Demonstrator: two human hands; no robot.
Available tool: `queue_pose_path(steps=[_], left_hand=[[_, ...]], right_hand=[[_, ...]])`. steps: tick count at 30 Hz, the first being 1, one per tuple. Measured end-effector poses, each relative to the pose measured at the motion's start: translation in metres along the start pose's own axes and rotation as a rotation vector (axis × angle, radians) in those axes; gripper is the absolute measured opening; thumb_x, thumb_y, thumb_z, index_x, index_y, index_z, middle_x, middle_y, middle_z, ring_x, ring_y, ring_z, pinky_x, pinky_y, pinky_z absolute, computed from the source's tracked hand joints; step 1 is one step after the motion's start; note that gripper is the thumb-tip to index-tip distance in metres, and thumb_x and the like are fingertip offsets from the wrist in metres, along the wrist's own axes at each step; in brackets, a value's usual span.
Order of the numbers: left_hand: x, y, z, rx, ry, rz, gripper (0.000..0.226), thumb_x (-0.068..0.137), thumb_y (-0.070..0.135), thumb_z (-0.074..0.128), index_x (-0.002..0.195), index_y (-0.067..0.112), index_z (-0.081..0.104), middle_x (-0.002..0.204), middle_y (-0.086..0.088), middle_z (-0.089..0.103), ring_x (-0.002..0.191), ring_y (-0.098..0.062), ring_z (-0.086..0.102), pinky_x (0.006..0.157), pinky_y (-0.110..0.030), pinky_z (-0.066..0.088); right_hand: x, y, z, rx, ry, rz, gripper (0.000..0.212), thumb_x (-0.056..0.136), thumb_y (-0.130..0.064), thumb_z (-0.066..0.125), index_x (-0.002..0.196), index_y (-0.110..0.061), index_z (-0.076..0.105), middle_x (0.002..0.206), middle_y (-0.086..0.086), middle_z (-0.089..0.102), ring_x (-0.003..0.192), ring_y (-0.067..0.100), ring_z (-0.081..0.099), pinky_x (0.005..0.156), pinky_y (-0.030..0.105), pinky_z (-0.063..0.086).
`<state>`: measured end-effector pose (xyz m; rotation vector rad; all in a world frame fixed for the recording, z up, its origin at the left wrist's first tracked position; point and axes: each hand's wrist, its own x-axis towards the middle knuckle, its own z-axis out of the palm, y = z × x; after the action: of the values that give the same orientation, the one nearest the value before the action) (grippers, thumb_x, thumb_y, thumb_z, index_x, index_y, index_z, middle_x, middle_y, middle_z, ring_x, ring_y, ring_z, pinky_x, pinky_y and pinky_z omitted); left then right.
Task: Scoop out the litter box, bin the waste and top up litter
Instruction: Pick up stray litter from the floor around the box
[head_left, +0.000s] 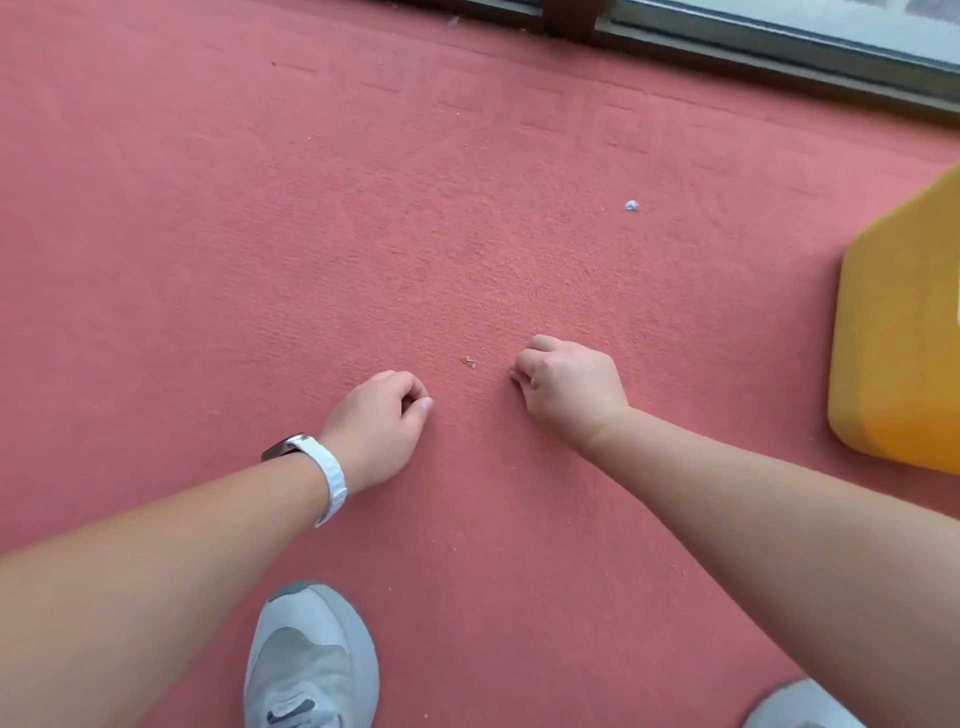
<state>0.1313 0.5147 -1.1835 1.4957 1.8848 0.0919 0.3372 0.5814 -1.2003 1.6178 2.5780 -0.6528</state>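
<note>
Head view: left hand (382, 423) and right hand (566, 387) out over the red carpet (208, 234), fingers of both curled in, holding nothing visible. No litter box, scoop or bin in sight. Yellow object (901, 338) cut off at the carpet's right edge, nearer the right hand, possibly part of the box. No readable writing. Small scrap (468, 361) between the hands.

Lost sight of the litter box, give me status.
Left hand and right hand curled, holding nothing. No litter box or scoop in view. Yellow object at right, on red carpet.
</note>
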Motion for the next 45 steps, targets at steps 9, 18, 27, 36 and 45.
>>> queue_pose_path(steps=[9,18,27,36,45], left_hand=[[-0.004,0.001,-0.003,0.0,0.016,0.037,0.009,0.095,0.023,0.055,0.086,0.022,0.058,0.09,0.002,0.057,0.086,-0.019,0.051,0.076,-0.029,0.035],[0.003,0.045,0.006,0.108,-0.109,0.289,0.008,0.097,0.026,0.052,0.092,0.022,0.058,0.094,0.004,0.057,0.092,-0.02,0.053,0.083,-0.034,0.042],[0.037,0.156,0.063,0.145,-0.228,0.736,0.013,0.096,0.023,0.052,0.098,0.012,0.06,0.094,-0.003,0.059,0.091,-0.026,0.055,0.079,-0.036,0.042],[0.067,0.229,0.085,0.422,-0.443,0.911,0.013,0.099,0.027,0.045,0.087,0.024,0.043,0.089,0.007,0.046,0.087,-0.025,0.054,0.071,-0.032,0.036],[0.035,0.243,0.095,0.422,-0.454,0.732,0.017,0.1,0.033,0.045,0.086,0.024,0.049,0.087,0.004,0.053,0.078,-0.022,0.049,0.066,-0.03,0.032]], right_hand=[[-0.003,-0.001,-0.009,-0.203,-0.032,-0.241,0.03,0.053,0.003,0.08,0.056,-0.01,0.053,0.058,0.006,0.053,0.042,0.025,0.054,0.045,0.021,0.022],[-0.033,0.019,-0.014,-0.037,-0.14,0.016,0.015,0.1,-0.018,0.034,0.105,-0.011,0.046,0.109,0.01,0.051,0.101,0.035,0.055,0.07,0.038,0.035],[-0.127,0.109,-0.05,0.158,-0.002,0.578,0.027,0.103,-0.035,0.037,0.088,-0.014,0.043,0.089,0.009,0.056,0.087,0.036,0.055,0.068,0.041,0.04],[-0.213,0.119,-0.069,0.119,-0.107,0.655,0.017,0.099,-0.028,0.047,0.105,-0.014,0.053,0.105,0.005,0.06,0.096,0.029,0.058,0.078,0.038,0.047],[-0.243,0.149,-0.078,0.046,-0.326,0.682,0.028,0.104,-0.032,0.035,0.107,-0.009,0.051,0.111,0.013,0.061,0.102,0.033,0.058,0.072,0.036,0.04]])
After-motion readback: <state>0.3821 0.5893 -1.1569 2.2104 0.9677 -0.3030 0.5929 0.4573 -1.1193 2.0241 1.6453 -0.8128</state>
